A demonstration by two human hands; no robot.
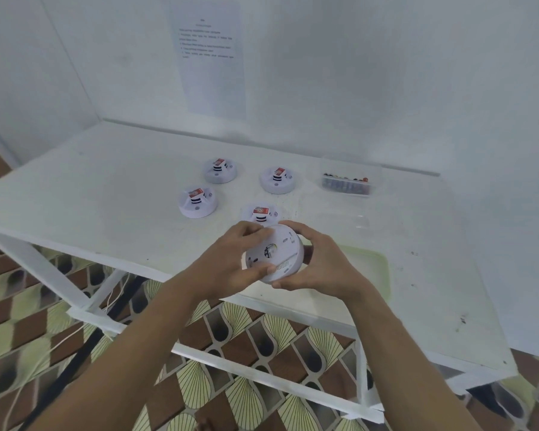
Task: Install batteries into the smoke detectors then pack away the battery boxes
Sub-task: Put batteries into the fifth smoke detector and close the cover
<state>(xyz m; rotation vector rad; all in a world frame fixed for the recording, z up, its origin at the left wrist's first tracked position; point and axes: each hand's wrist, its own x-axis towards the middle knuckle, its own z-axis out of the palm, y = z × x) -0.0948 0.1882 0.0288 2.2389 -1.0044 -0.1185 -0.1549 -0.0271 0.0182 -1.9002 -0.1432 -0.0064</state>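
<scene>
Both hands hold one round white smoke detector [279, 255] above the table's front edge, its back side facing me. My left hand [234, 259] grips its left rim and my right hand [318, 264] grips its right rim. Several more white smoke detectors stand face up on the table: one behind my hands [261, 213], one at the left [197, 203], and two further back [220, 171] [277, 180]. A clear plastic battery box [347, 181] with several batteries sits at the back right.
The white table [106, 188] stands in a corner against white walls. A clear lid [352, 220] lies to the right of my hands. A pale green tray [374, 269] sits under my right hand near the front edge. A printed sheet [210, 54] hangs on the wall.
</scene>
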